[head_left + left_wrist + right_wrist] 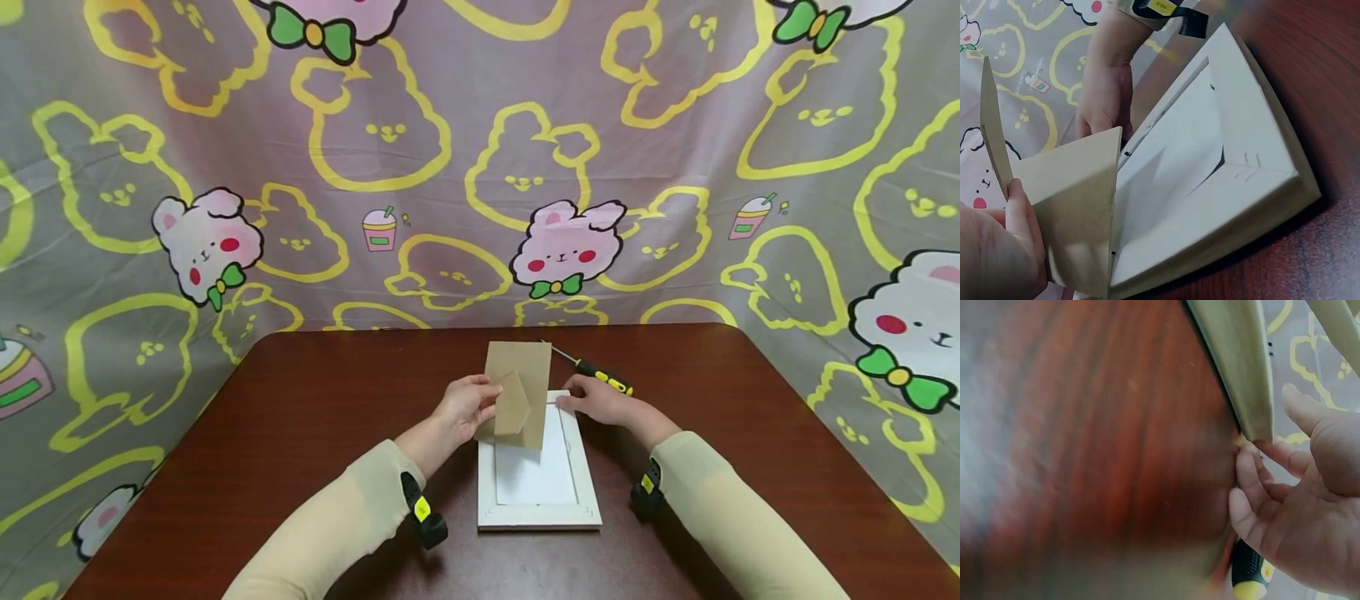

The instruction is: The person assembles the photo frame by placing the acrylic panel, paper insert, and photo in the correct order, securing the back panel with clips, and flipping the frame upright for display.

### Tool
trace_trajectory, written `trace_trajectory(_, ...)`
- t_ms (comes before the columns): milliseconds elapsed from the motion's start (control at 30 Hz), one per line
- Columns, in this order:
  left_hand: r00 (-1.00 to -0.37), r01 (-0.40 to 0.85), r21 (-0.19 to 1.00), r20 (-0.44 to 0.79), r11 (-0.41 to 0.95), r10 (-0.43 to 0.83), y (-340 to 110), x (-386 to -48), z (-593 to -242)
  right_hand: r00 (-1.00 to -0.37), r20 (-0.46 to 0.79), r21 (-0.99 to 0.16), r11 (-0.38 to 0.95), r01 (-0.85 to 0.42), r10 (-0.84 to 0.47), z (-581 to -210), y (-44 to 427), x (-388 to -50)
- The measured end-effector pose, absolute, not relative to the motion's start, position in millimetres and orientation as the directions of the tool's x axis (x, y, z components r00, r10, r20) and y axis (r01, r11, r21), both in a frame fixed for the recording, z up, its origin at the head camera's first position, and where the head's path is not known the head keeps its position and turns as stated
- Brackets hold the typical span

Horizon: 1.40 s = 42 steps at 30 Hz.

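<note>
In the head view my left hand (467,407) holds a tan picture frame backing board (531,360) tilted over a white picture frame (487,492). The board's fold-out stand (513,408) is swung out from it; in the left wrist view, fingers (1017,209) lie at the stand's edge. Lying face down, the frame shows a white sheet (536,477) inside its recess. My right hand (600,402) touches the frame's far right corner. In the right wrist view its fingers bend loosely at that corner (1259,434), while the thumb stands apart.
A screwdriver (600,375) with a black and yellow handle lies behind the right hand, its shaft pointing to the back left. The dark brown table (315,408) ends at a patterned curtain (450,167).
</note>
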<state>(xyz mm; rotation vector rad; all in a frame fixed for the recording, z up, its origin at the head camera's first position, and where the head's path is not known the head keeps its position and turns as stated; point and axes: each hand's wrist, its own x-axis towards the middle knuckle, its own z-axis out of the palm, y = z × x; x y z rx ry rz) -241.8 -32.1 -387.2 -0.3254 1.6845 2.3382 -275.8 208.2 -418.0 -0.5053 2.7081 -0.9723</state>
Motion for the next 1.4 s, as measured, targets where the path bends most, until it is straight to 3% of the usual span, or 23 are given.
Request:
trace_trajectory(433,-0.949,-0.313,0.894,-0.306,-0.320,0.073,-23,-235,-383,-0.920,-0.093,-0.661,0.715,-0.228,-0.380,-417,220,-281)
trace_trajectory(967,-0.952,-0.267,0.823,-0.306,-0.501,0.005,3,-223,-389,-0.932,-0.113,-0.661,0.726,-0.188,-0.344,-421,220,-283)
trace_trajectory(1400,-0.978,-0.161,0.922,-0.198,-0.353,-0.070,6,-215,-399,-0.938,-0.120,-0.650,0.740,-0.173,-0.326,-424,219,-285)
